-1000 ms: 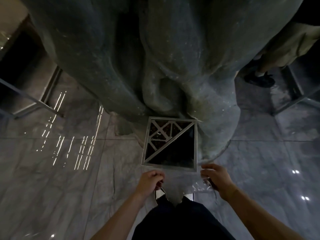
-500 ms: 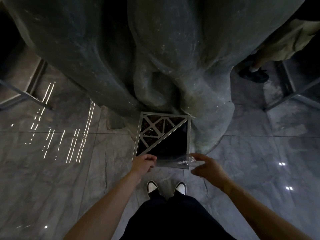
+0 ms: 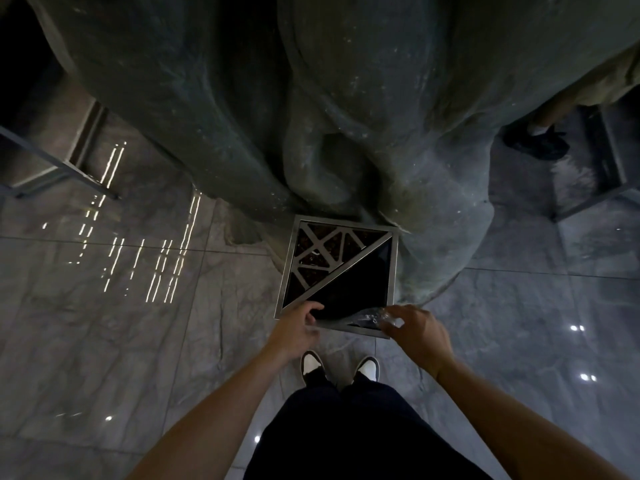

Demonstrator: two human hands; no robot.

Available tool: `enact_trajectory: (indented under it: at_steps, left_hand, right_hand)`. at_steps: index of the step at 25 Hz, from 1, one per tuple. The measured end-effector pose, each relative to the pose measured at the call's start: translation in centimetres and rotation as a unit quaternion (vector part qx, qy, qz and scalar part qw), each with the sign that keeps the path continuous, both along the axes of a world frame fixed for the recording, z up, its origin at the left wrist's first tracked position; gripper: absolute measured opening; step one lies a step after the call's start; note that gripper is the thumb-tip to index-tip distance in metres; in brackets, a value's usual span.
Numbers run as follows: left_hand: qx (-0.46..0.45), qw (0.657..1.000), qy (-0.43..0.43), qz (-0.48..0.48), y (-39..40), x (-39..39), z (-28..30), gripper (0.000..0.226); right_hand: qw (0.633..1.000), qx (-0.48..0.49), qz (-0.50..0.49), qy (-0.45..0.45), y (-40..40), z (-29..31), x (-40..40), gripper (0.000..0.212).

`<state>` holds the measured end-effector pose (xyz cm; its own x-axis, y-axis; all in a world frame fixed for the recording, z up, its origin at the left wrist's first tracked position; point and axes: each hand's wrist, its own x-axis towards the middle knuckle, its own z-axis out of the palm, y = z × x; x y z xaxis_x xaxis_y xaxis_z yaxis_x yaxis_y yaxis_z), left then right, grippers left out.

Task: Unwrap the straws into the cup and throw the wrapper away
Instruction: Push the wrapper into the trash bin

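**Both hands hold a clear wrapper over the near edge of a floor bin**

The floor [image 3: 104, 341] is polished grey marble slabs, glossy enough to carry streaks and dots of reflected light; the room is dim; a large, rough, dark green-grey sculpted mass [image 3: 346, 116] fills the space ahead of the hands; metal frame legs stand off to either side, and a dark shoe [image 3: 535, 142] of another person shows far beyond the right hand. A square metal-rimmed bin [image 3: 337, 271] sits just ahead of both hands; its far-left half is a cut-out grille, its near-right half a black opening. The left hand [image 3: 294, 332] is curled, fingers pinched at one end of the wrapper [image 3: 363, 318]; the right hand [image 3: 415, 336] is loosely closed on the crumpled other end; the wrapper stretches between them, over the bin's near rim. Two white-toed shoes [image 3: 341, 368] stand below the hands.
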<state>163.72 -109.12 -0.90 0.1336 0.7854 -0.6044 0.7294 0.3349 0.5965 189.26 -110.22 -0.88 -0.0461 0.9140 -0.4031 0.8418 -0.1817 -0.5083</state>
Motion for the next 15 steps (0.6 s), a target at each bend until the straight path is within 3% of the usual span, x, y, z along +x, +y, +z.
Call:
enact_trajectory:
  at_steps: [5, 9, 15]
  left_hand:
    - [0.085, 0.992, 0.040, -0.079, -1.4, -0.3, 0.8, 0.025]
    - [0.101, 0.990, 0.063, -0.070, -0.9, 0.2, -0.2, 0.020]
    - [0.053, 0.993, 0.057, -0.085, -0.1, 0.8, -3.2, 0.018]
  right_hand:
    - [0.995, -0.085, 0.032, 0.028, 0.5, -2.0, -0.8, 0.029]
    - [0.995, -0.041, 0.088, -0.028, 0.5, -2.7, -1.2, 0.052]
    - [0.987, -0.008, 0.142, -0.076, 0.7, -3.4, -1.6, 0.038]
